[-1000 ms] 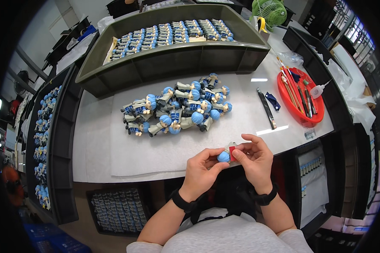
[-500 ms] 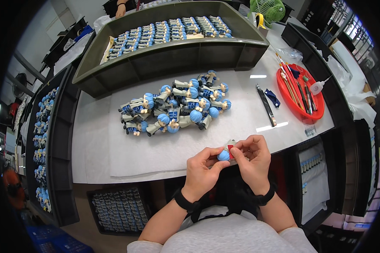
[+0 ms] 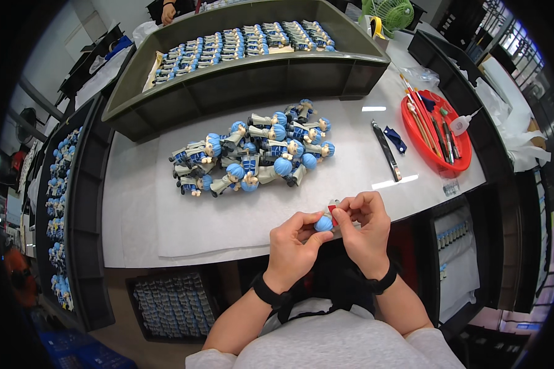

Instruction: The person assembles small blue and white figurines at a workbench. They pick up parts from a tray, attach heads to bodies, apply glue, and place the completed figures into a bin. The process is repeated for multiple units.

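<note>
the left hand [image 3: 293, 243] pinches a blue-haired figure [image 3: 324, 223] by its head, near the table's [image 3: 129, 234] front edge; the right hand [image 3: 364, 230] pinches a red piece [image 3: 333, 213] at its body. that piece has since tilted (slightly), so work on this figure seems unfinished.

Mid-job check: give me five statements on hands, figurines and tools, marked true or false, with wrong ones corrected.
1. The left hand grips a blue-haired figurine. True.
2. The right hand is empty. False: the right hand pinches a small red piece.
3. More figurines lie piled on a white sheet. True.
4. The paintbrushes lie among the piled figurines. False: the paintbrushes rest in a red oval tray.
5. A slim black tool lies left of that tray. True.
</note>
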Motion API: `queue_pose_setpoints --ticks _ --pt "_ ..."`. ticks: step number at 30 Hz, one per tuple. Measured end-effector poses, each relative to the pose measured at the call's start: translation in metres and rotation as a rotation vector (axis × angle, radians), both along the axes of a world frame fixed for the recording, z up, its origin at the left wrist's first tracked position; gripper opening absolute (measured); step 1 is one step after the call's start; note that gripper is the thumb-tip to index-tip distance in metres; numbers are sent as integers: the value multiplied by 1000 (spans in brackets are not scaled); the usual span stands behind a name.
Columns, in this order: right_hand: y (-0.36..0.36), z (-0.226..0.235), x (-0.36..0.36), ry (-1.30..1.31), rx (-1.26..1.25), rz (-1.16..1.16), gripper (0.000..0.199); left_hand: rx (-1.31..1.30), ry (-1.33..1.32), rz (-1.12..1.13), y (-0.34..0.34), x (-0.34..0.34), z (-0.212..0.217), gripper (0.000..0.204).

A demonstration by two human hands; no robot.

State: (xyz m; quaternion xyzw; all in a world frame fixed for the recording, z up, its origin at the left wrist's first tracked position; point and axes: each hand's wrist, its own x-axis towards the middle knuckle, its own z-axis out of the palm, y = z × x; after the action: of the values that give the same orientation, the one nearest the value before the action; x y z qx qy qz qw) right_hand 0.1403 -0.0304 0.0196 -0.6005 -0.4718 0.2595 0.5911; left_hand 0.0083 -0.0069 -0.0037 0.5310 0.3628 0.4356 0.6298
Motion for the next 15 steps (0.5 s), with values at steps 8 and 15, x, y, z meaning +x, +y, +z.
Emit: queue_pose_setpoints --ticks 8,15 --pt "3 3 8 -44 19 -3 21 18 -5 2 2 1 2 26" --pt "1 0 7 40 -13 89 20 23 -33 15 0 3 -2 26"
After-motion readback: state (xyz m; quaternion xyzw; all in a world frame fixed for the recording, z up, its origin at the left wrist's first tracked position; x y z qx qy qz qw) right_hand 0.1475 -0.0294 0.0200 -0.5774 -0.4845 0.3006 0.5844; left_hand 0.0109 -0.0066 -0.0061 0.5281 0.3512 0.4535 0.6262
